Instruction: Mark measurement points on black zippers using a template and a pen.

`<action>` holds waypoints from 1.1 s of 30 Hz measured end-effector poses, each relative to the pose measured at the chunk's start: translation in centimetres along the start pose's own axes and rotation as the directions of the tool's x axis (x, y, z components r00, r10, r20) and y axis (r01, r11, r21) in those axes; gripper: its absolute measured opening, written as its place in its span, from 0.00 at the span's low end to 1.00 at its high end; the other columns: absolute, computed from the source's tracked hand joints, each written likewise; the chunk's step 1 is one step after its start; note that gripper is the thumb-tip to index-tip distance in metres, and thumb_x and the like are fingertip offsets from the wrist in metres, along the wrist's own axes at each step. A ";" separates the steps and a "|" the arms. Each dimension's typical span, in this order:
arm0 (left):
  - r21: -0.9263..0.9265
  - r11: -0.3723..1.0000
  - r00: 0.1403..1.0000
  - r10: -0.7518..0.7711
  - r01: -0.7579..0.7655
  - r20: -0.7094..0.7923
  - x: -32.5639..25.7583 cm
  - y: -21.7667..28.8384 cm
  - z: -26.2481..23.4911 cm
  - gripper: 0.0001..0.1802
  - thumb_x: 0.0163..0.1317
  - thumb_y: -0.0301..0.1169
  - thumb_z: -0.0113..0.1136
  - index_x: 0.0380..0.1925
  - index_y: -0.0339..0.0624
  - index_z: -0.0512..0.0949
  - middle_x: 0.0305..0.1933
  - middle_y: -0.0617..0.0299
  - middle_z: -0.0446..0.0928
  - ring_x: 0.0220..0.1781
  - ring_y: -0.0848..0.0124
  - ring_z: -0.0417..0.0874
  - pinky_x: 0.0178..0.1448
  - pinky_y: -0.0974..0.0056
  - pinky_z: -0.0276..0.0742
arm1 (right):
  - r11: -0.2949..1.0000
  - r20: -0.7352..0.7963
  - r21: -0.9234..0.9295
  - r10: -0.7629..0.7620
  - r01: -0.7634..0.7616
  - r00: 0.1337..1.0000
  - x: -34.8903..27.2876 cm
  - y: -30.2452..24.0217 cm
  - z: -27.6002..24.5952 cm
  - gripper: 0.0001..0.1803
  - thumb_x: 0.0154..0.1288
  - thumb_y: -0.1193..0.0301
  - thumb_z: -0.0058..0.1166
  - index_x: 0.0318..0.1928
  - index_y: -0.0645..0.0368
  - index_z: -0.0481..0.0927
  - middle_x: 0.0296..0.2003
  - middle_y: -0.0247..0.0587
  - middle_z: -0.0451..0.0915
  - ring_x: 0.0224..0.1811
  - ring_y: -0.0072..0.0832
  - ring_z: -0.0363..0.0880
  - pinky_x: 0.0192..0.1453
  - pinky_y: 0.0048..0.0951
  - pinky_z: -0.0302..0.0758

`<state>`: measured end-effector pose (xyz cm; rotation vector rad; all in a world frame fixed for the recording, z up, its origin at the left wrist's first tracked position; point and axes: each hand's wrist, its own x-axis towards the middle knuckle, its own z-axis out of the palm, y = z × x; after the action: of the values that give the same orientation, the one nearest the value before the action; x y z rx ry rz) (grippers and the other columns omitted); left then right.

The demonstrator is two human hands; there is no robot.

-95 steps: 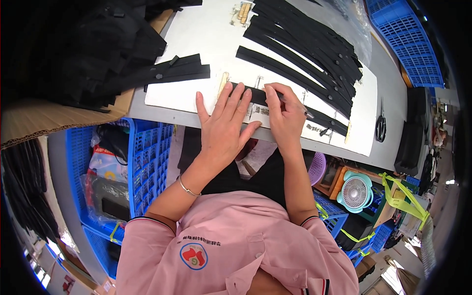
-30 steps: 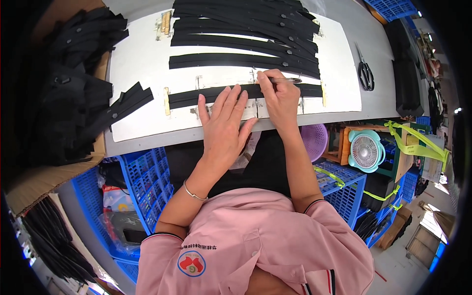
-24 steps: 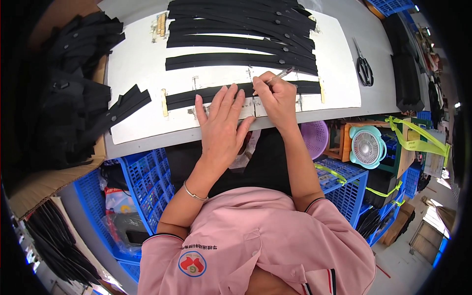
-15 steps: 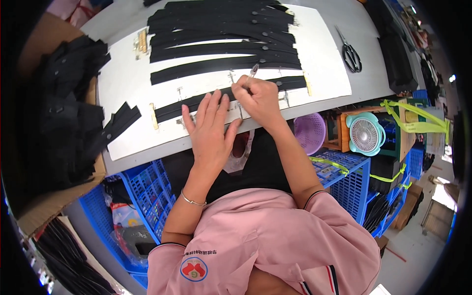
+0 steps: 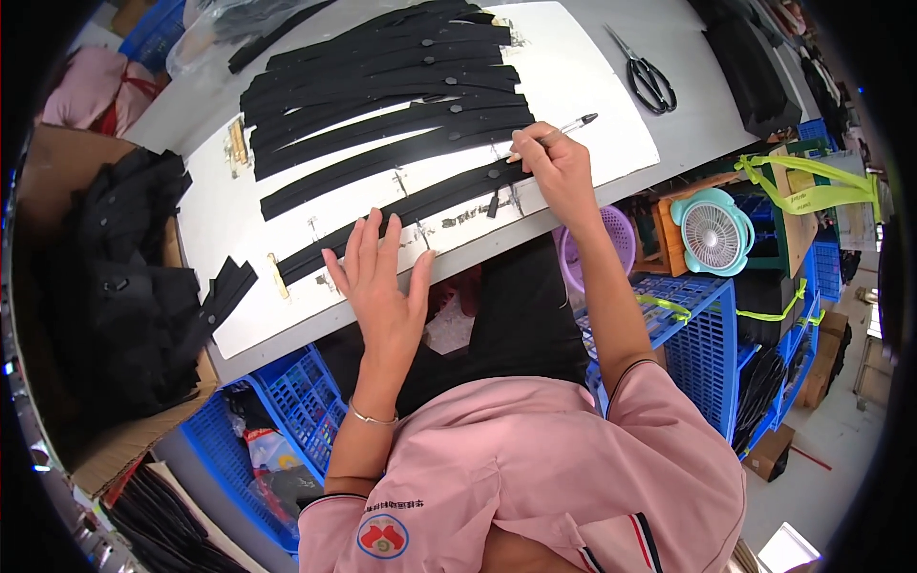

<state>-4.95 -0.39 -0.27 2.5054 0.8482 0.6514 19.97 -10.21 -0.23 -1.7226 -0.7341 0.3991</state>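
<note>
A black fabric strip (image 5: pixel 441 197) with a dark round button lies slanted across a white board (image 5: pixel 597 105), close to its near edge. Against the strip's left half rests my left hand (image 5: pixel 384 282), flat with its fingers spread. My right hand (image 5: pixel 557 174) is closed round a slim clear pen (image 5: pixel 577 125) at the strip's right end; the pen's dark end points up and right. Its writing tip is hard to make out beside the fingers. Beyond the strip, several similar black strips (image 5: pixel 382 115) with buttons lie in overlapping rows.
Black scissors (image 5: pixel 651 84) lie on the grey table (image 5: pixel 564 43) at the far right. On the left stands a cardboard box (image 5: pixel 72 158) of black pieces (image 5: pixel 115 277). Blue crates (image 5: pixel 702 372), a purple basket (image 5: pixel 616 250) and a turquoise fan (image 5: pixel 712 237) are below the table's right edge.
My right hand has moved right along the strip to its right end, and the pen now leans further right. My left hand stays spread on the strip's left part. The view has shifted.
</note>
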 end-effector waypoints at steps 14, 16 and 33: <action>-0.276 0.956 0.993 0.076 -0.099 -0.094 7.4 5.4 6.8 0.07 0.61 0.29 0.69 0.37 0.41 0.84 0.54 0.59 0.83 0.64 0.59 0.77 0.82 0.40 0.48 | 0.992 -0.027 -0.012 -0.122 0.122 0.992 0.0 0.2 0.8 0.13 0.72 0.69 0.61 0.33 0.67 0.84 0.30 0.35 0.85 0.23 0.22 0.76 0.30 0.25 0.71; -0.275 0.957 0.993 0.074 -0.097 -0.091 7.6 5.6 6.8 0.06 0.61 0.29 0.68 0.37 0.41 0.84 0.54 0.59 0.83 0.64 0.59 0.77 0.82 0.41 0.48 | 0.988 0.041 -0.120 -0.096 0.101 0.994 0.0 -0.1 0.5 0.10 0.75 0.71 0.59 0.40 0.67 0.84 0.29 0.31 0.83 0.29 0.13 0.74 0.33 0.20 0.72; -0.220 0.970 0.990 0.082 -0.107 -0.119 7.7 6.1 7.1 0.05 0.57 0.27 0.69 0.34 0.42 0.84 0.50 0.62 0.84 0.62 0.59 0.78 0.81 0.41 0.49 | 0.978 0.094 -0.087 -0.184 0.192 0.979 -0.3 0.8 -0.1 0.11 0.71 0.70 0.60 0.33 0.65 0.84 0.24 0.35 0.82 0.24 0.23 0.78 0.31 0.26 0.73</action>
<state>7.11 -1.46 -0.59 2.3317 0.6533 0.8719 20.01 -10.62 -1.04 -1.7153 -0.9833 0.3121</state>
